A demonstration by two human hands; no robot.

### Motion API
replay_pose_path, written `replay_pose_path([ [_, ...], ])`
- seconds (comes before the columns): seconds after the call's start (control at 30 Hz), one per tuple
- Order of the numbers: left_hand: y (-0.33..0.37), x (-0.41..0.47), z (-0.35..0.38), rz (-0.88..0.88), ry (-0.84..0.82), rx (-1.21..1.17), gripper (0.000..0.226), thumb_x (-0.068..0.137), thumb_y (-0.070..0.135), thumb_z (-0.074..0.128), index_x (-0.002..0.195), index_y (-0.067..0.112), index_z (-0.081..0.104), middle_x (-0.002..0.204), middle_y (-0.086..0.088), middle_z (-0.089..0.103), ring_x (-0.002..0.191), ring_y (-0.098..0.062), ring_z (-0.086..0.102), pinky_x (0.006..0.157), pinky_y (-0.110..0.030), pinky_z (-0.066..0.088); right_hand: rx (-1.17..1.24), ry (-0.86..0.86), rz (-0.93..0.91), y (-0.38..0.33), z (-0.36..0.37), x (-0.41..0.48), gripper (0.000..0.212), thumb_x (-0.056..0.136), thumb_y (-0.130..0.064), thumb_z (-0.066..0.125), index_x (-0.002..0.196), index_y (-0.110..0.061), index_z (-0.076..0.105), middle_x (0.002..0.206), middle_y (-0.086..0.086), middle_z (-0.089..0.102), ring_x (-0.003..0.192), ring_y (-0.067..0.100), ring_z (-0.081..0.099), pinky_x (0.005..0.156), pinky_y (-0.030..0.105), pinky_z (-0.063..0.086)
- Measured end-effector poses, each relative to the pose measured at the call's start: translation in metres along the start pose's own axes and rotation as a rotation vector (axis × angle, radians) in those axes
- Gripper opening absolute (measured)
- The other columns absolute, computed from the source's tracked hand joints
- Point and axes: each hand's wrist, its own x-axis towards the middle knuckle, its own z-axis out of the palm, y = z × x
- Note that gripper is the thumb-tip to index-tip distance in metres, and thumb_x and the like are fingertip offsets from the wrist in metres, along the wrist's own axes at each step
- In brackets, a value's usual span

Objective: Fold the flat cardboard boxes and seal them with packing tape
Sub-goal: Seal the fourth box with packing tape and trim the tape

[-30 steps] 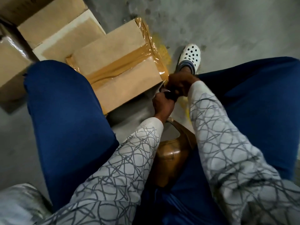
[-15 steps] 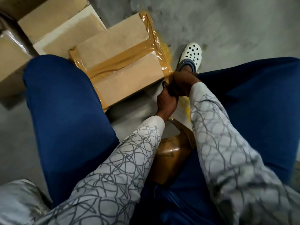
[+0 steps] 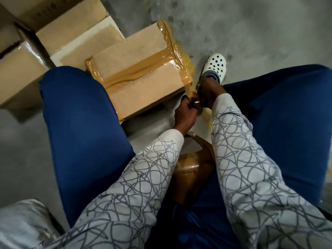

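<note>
Holding a tape strip [image 3: 195, 102] taut beside the sealed box [image 3: 152, 94]
With the tape roll [image 3: 190, 169] parked in the lap for reach, left hand [image 3: 185, 115] and right hand [image 3: 209, 92] both clenched the strip, likely to break it, at the box's near right corner on the floor [image 3: 251, 33].

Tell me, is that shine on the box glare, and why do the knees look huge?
Head view: yes, glare on the glossy tape across the box; the wide lens swells the knees; the left hand and right hand, gripping tape, sit in dim shadow.
</note>
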Motion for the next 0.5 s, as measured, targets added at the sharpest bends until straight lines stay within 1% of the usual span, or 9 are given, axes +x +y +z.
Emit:
replay_pose_path([
  [0.03, -0.001, 0.0, 0.0, 0.003, -0.003, -0.01, 0.035, 0.089, 0.009, 0.05, 0.12, 0.02, 0.063, 0.121, -0.006, 0.067, 0.111, -0.027, 0.06, 0.097, -0.037, 0.049, -0.05, -0.07, 0.025, 0.0, -0.002, -0.001, 0.027, 0.1, -0.007, 0.036, 0.075, -0.016, 0.039, 0.072, 0.005, 0.039, 0.06, 0.016, 0.039, 0.059, 0.031, 0.035],
  [0.1, -0.001, 0.001, 0.0, -0.002, -0.009, -0.023, 0.037, 0.091, 0.009, 0.049, 0.122, 0.022, 0.063, 0.122, -0.004, 0.067, 0.112, -0.026, 0.061, 0.096, -0.035, 0.049, -0.17, -0.07, 0.003, 0.0, -0.003, 0.005, 0.026, 0.097, -0.003, 0.038, 0.075, -0.015, 0.039, 0.069, 0.005, 0.037, 0.057, 0.017, 0.038, 0.053, 0.029, 0.033],
  [0.2, -0.002, 0.0, -0.001, 0.003, -0.006, -0.034, 0.039, 0.092, 0.007, 0.047, 0.125, 0.021, 0.061, 0.123, -0.005, 0.066, 0.114, -0.026, 0.06, 0.098, -0.037, 0.048, -0.12, -0.112, 0.075, 0.002, -0.004, 0.008, 0.019, 0.094, -0.003, 0.04, 0.079, -0.014, 0.04, 0.068, 0.005, 0.036, 0.056, 0.016, 0.037, 0.045, 0.018, 0.034],
  [0.23, -0.001, 0.0, -0.001, -0.001, -0.01, -0.035, 0.039, 0.093, 0.007, 0.047, 0.127, 0.021, 0.06, 0.125, -0.005, 0.065, 0.116, -0.026, 0.059, 0.099, -0.038, 0.048, -0.12, -0.124, 0.068, 0.004, 0.0, 0.007, 0.021, 0.096, -0.003, 0.039, 0.078, -0.013, 0.04, 0.068, 0.005, 0.038, 0.058, 0.017, 0.038, 0.045, 0.019, 0.037],
  [0.27, 0.001, 0.0, -0.001, -0.004, -0.008, -0.032, 0.039, 0.093, 0.008, 0.047, 0.129, 0.02, 0.059, 0.127, -0.006, 0.064, 0.117, -0.027, 0.059, 0.1, -0.04, 0.048, -0.1, -0.154, 0.042, 0.006, 0.005, 0.011, 0.023, 0.097, -0.003, 0.038, 0.076, -0.012, 0.041, 0.068, 0.006, 0.04, 0.061, 0.019, 0.041, 0.051, 0.024, 0.041],
  [0.33, 0.002, 0.002, -0.001, -0.027, 0.014, -0.03, 0.042, 0.092, 0.008, 0.049, 0.133, 0.018, 0.058, 0.132, -0.008, 0.063, 0.121, -0.028, 0.057, 0.104, -0.042, 0.046, -0.05, -0.157, -0.003, 0.013, 0.015, 0.019, 0.024, 0.096, -0.005, 0.038, 0.075, -0.014, 0.043, 0.071, 0.005, 0.043, 0.068, 0.019, 0.045, 0.069, 0.031, 0.041],
  [0.4, 0.004, 0.006, -0.004, -0.083, 0.05, -0.038, 0.041, 0.089, 0.005, 0.048, 0.128, 0.014, 0.061, 0.129, -0.01, 0.064, 0.119, -0.03, 0.058, 0.102, -0.041, 0.048, -0.004, -0.174, -0.02, 0.017, 0.02, 0.021, 0.027, 0.101, -0.011, 0.038, 0.076, -0.018, 0.043, 0.078, 0.002, 0.044, 0.07, 0.015, 0.045, 0.082, 0.035, 0.041],
  [0.43, 0.005, 0.009, -0.007, -0.099, 0.062, -0.037, 0.035, 0.088, 0.004, 0.047, 0.118, 0.011, 0.063, 0.123, -0.012, 0.066, 0.114, -0.031, 0.06, 0.097, -0.038, 0.049, -0.006, -0.178, -0.047, 0.017, 0.021, 0.022, 0.026, 0.103, -0.012, 0.039, 0.079, -0.017, 0.047, 0.084, 0.003, 0.05, 0.074, 0.017, 0.05, 0.085, 0.037, 0.041],
  [0.5, 0.008, 0.013, -0.012, -0.102, 0.07, -0.033, 0.024, 0.088, 0.002, 0.046, 0.104, 0.01, 0.063, 0.113, -0.013, 0.067, 0.105, -0.031, 0.061, 0.086, -0.033, 0.049, -0.2, -0.117, -0.126, 0.016, 0.02, 0.024, 0.021, 0.103, -0.009, 0.041, 0.103, -0.001, 0.06, 0.107, 0.019, 0.064, 0.098, 0.033, 0.062, 0.087, 0.039, 0.042],
])
